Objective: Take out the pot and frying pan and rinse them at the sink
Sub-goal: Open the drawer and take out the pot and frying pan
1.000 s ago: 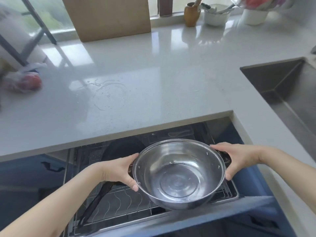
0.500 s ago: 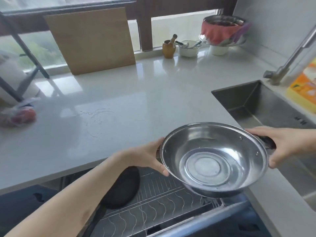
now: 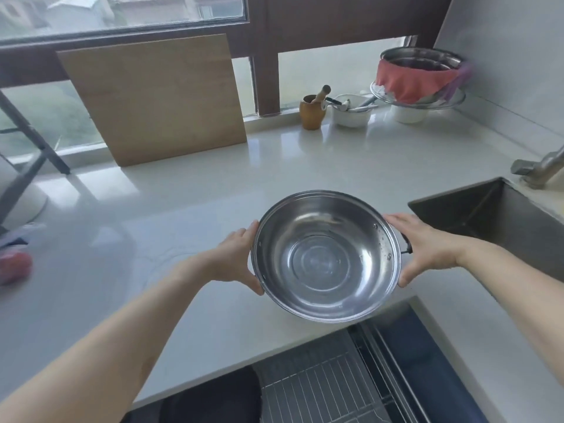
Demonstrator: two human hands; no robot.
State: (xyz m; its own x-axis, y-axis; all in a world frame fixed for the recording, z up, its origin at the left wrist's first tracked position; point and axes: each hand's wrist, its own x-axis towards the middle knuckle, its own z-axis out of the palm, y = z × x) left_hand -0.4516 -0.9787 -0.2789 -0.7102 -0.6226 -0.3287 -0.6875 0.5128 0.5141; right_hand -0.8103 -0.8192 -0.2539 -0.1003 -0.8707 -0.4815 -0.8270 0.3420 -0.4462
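Observation:
A shiny steel pot (image 3: pixel 325 257) with small black side handles hangs above the white counter (image 3: pixel 189 209), tilted a little toward me and empty. My left hand (image 3: pixel 236 261) grips its left rim. On the pot's right handle my right hand (image 3: pixel 427 247) is closed. The black frying pan (image 3: pixel 213 395) lies in the open pull-out drawer rack (image 3: pixel 323 389) below the counter edge, only partly visible. The steel sink (image 3: pixel 500 218) sits to the right of the pot, with the tap (image 3: pixel 540 166) behind it.
A wooden cutting board (image 3: pixel 155 99) leans on the window. At the back right stand a wooden mortar (image 3: pixel 312 112), a white bowl (image 3: pixel 351 114) with utensils and a stacked bowl with a red cloth (image 3: pixel 418 77). A red bagged item (image 3: pixel 13 265) lies far left.
Both hands have lifted the pot out of the drawer, up and over the counter. The view has risen, so the drawer now shows only at the bottom.

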